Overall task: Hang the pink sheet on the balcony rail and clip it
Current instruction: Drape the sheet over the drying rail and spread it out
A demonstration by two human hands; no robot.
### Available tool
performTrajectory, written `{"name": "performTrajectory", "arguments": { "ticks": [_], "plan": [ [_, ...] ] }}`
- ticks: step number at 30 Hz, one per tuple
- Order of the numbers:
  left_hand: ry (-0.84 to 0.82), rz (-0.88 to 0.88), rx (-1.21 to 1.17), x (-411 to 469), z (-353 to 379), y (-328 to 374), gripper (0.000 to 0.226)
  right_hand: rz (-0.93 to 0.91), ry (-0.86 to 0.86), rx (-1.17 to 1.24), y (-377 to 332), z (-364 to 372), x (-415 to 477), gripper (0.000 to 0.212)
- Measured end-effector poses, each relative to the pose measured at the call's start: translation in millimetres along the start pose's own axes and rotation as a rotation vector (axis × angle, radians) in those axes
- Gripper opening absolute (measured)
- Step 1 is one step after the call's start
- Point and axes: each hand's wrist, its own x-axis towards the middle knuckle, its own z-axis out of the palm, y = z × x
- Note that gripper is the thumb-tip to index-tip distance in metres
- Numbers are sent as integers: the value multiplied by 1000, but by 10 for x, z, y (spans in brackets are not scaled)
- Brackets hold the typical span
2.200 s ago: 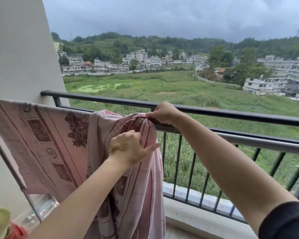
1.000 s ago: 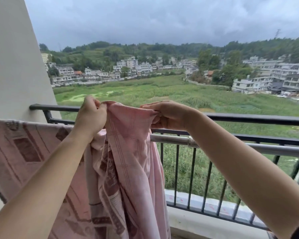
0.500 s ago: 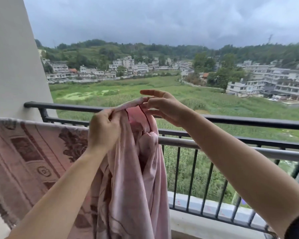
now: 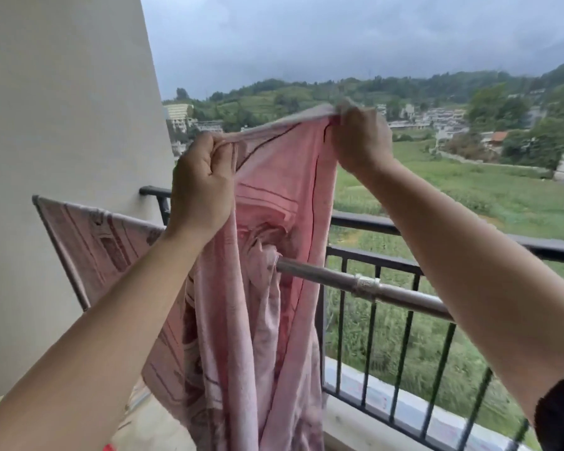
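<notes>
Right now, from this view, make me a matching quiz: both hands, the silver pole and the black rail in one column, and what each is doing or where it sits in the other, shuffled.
Column one:
1. left hand
2. right hand
3. silver pole
4. black rail

Column two:
A. outermost bar, joins the wall
B. grips the pink sheet at the higher end of its top edge
C. comes out of the bunched cloth, taped at a joint
D. grips the sheet's top edge at its lower end, nearer the wall

Pairs: 1-D, 2-B, 3-C, 4-A
</notes>
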Motion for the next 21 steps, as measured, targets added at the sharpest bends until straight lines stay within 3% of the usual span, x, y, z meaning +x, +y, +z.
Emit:
{"name": "performTrajectory", "arguments": {
  "ticks": [3,4,6,8,10,12,15,18,21],
  "plan": [
    [-20,4,1,-313,263,442,22,374,-202,657,119,-109,230,30],
    [-18,-28,-13,-431,354,566,23,443,-301,766,205,-88,246,29],
    [-3,-113,-43,-658,486,717,27,256,-365,522,491,-174,113,29],
    [28,-200,-22,-865,534,798,33,-135,-351,172,830,-358,-88,47],
    [52,-290,-26,-1001,552,854,36,-396,-387,74,1115,-586,-335,67],
    [75,-394,-42,-1073,562,946,39,-476,-438,31,1303,-865,-510,67],
    [67,-438,-95,-1230,518,1219,40,-593,-459,-301,1636,-1261,-673,61],
    [-163,-351,-202,-1599,449,1673,35,-383,-481,-567,2081,-1606,-871,24],
    [-592,-377,-246,-2208,466,2098,31,93,-747,-426,2481,-1981,-1243,20]
  ]
}}
